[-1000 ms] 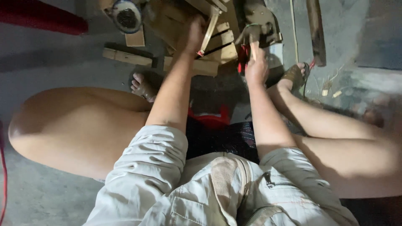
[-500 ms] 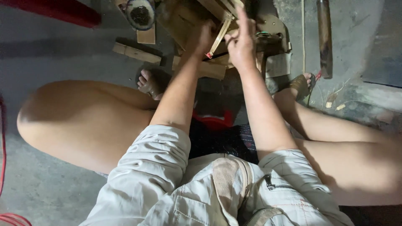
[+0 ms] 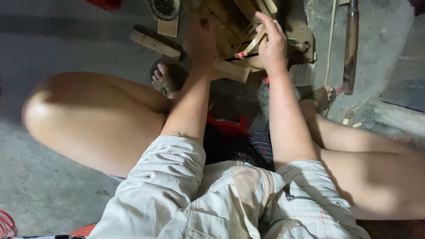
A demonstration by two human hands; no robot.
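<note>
I sit low with bare knees spread, both arms stretched forward over a wooden frame (image 3: 230, 66) on the floor. My left hand (image 3: 201, 37) rests on the wood of that frame, fingers curled down onto it. My right hand (image 3: 271, 42) pinches a thin pale bamboo strip (image 3: 253, 44) that ends at a small red tie (image 3: 240, 55). The upper part of the frame runs out of the picture.
A loose wood block (image 3: 154, 43) and a small square offcut (image 3: 168, 26) lie at the left of the frame. A long dark wooden handle (image 3: 350, 48) lies at the right on the concrete floor (image 3: 66, 44). My sandalled feet (image 3: 164, 79) flank the frame.
My right hand has risen from the frame's right side to its top and now pinches the strip. The left hand stays on the wood. The camera has tilted slightly down.
</note>
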